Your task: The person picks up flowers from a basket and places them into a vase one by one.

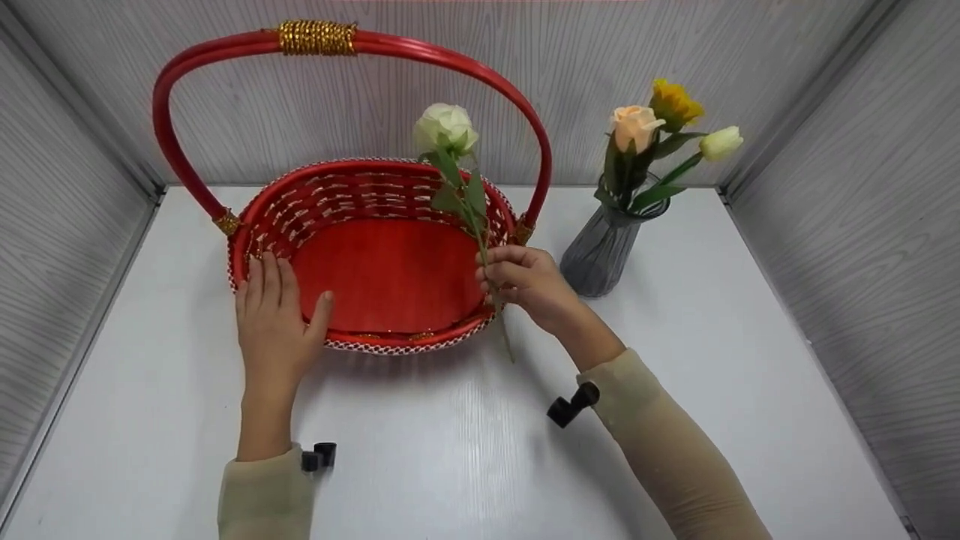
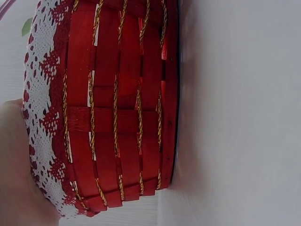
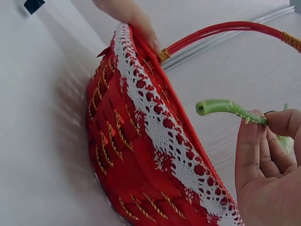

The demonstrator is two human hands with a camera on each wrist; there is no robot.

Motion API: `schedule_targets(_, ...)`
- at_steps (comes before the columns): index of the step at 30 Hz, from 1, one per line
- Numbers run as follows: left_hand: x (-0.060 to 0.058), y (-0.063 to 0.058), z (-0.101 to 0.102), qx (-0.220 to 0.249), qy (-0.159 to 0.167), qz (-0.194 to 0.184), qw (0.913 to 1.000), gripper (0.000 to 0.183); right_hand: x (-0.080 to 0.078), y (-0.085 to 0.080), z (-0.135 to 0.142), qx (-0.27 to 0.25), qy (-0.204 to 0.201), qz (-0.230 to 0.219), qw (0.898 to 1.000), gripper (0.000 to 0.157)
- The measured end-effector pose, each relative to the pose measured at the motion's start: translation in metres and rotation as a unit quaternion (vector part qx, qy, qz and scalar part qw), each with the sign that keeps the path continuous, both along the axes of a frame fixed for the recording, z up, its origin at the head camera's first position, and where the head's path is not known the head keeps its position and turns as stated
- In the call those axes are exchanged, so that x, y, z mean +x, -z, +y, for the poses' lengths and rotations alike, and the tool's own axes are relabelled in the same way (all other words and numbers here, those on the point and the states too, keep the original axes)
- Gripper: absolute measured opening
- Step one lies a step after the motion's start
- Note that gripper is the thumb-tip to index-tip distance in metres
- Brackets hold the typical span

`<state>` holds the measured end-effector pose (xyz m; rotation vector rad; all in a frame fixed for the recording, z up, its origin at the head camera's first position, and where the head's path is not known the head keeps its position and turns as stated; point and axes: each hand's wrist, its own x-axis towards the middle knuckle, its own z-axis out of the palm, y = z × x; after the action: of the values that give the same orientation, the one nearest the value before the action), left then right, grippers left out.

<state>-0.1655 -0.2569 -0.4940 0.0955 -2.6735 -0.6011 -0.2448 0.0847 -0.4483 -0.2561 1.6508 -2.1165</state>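
A red woven basket with a tall handle and white lace trim stands on the table. My left hand lies over its near left rim, fingers straight and the thumb apart. In the left wrist view that hand rests along the lace edge. My right hand pinches the green stem of a white rose above the basket's right rim. The bloom points up and away, within the handle's arch. In the right wrist view the cut stem end sticks out past the thumb and fingers of the right hand.
A grey glass vase stands right of the basket, holding a peach rose, a yellow flower and a pale tulip. Grey wood-grain panels enclose the white table at the back and sides.
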Motion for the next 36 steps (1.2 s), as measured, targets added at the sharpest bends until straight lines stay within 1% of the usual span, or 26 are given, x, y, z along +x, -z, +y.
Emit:
schedule_targets(8,-0.002,0.001,0.003,-0.002,-0.003,0.011,0.9999,0.082,0.014,-0.001,0.026,0.015,0.008,0.005,1.0,0.015)
schedule_targets(12,-0.003,0.001,0.002,-0.001,-0.001,0.004,1.0,0.082,0.018,-0.001,0.035,0.028,0.015,0.012,0.999,0.016)
schedule_targets(17,-0.002,0.001,0.003,-0.002,0.001,-0.008,1.0,0.082,0.025,0.001,0.047,0.051,0.017,0.031,0.998,0.015)
schedule_targets(26,-0.001,0.002,0.004,-0.004,-0.004,-0.006,1.0,0.082,0.034,0.005,0.075,0.079,0.021,0.061,0.995,0.01)
schedule_targets(32,-0.001,0.002,0.004,-0.004,-0.003,-0.005,1.0,0.082,0.038,0.007,0.093,0.083,0.03,0.076,0.993,0.015)
schedule_targets(36,-0.001,0.002,0.004,0.0,-0.003,-0.003,1.0,0.082,0.042,0.008,0.103,0.086,0.023,0.092,0.992,0.014)
